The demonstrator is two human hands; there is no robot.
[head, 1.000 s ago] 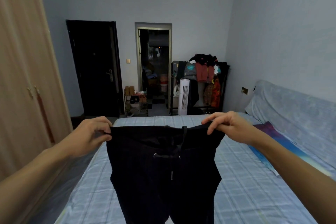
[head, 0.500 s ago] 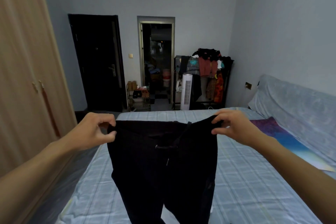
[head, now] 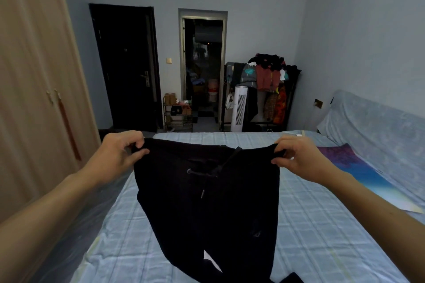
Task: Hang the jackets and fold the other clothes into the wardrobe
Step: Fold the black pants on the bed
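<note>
Trousers (head: 207,202), black with a drawstring waist, hang spread above the bed (head: 310,225) at 6 o'clock, legs reaching the sheet. Left hand (head: 119,154) pinches the waistband's 9 o'clock corner; right hand (head: 296,158) pinches its 3 o'clock corner. Wardrobe (head: 30,99), 9 o'clock, doors closed. Rack (head: 269,80), 1 o'clock, piled with clothes.

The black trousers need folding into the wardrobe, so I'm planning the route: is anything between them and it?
Yes: the wardrobe on the left has its doors shut, blocking the way in. The left hand and right hand pinch the black trousers by the waistband above the bed; nothing else visible lies between.
</note>
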